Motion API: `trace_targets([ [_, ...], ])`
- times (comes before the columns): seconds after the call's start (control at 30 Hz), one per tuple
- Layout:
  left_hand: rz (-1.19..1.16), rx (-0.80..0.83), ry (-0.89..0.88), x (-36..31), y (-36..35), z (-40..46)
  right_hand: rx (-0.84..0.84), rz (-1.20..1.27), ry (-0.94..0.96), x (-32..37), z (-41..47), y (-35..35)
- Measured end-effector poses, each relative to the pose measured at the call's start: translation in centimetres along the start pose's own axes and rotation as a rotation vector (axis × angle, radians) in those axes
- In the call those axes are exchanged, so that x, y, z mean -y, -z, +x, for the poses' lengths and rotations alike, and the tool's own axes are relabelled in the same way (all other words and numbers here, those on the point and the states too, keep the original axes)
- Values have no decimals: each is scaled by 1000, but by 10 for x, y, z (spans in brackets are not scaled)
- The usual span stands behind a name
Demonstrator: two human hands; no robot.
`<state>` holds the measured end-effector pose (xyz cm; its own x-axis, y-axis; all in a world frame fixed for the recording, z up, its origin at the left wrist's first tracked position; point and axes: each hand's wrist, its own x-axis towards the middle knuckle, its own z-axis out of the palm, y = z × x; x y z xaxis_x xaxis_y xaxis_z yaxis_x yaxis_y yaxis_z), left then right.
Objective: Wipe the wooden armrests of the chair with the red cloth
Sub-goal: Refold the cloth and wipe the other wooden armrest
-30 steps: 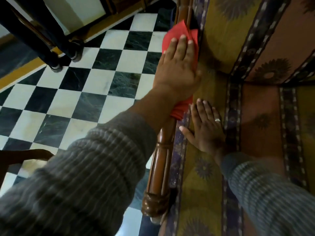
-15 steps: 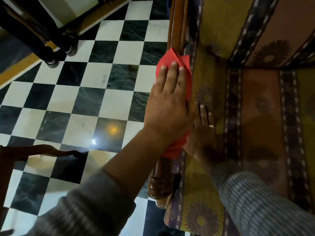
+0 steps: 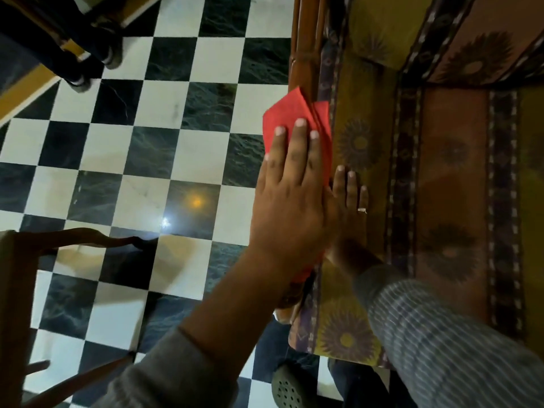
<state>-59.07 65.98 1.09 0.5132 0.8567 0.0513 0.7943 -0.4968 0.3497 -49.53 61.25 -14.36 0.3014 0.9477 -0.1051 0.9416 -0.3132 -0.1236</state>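
Note:
The red cloth (image 3: 294, 113) lies over the chair's wooden armrest (image 3: 304, 39), which runs from the top of the view down towards me. My left hand (image 3: 291, 201) lies flat on the cloth with fingers stretched out, pressing it onto the rail near the armrest's front end. The carved front knob of the armrest is mostly hidden under my wrist. My right hand (image 3: 351, 198), wearing a ring, rests open and flat on the seat cushion beside the rail. Its thumb side is tucked behind my left hand.
The patterned yellow and brown seat cushion (image 3: 450, 187) fills the right side. A black and white checkered floor (image 3: 176, 142) lies left of the chair. Another wooden chair (image 3: 17, 275) stands at the lower left, dark furniture legs (image 3: 88, 39) at the upper left, and a shoe (image 3: 290, 387) below.
My left hand has slid the red cloth along the armrest towards its near end. My right hand stays on the cushion and is now partly covered by the left.

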Motion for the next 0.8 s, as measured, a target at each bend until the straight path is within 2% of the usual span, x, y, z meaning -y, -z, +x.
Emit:
trace_targets([
  [0.3, 61, 10, -31, 4, -4, 11, 74, -26, 7, -4, 0, -3],
  [0.5, -49, 55, -28, 0, -2, -53, 127, 169, 64, -2, -8, 25],
  [0.57, -46, 62, -40, 3, -3, -62, 124, 156, 64, -1, -11, 25],
  [0.63, -155, 72, -40, 7, 1, -60, 145, 173, 60, -1, -11, 23],
  [0.7, -409, 79, 112, 10, 12, -57, 138, 334, -36, 2, -13, 27],
  [0.8, -675, 6, 690, 21, 35, -59, 100, 1043, -351, 12, -32, 76],
])
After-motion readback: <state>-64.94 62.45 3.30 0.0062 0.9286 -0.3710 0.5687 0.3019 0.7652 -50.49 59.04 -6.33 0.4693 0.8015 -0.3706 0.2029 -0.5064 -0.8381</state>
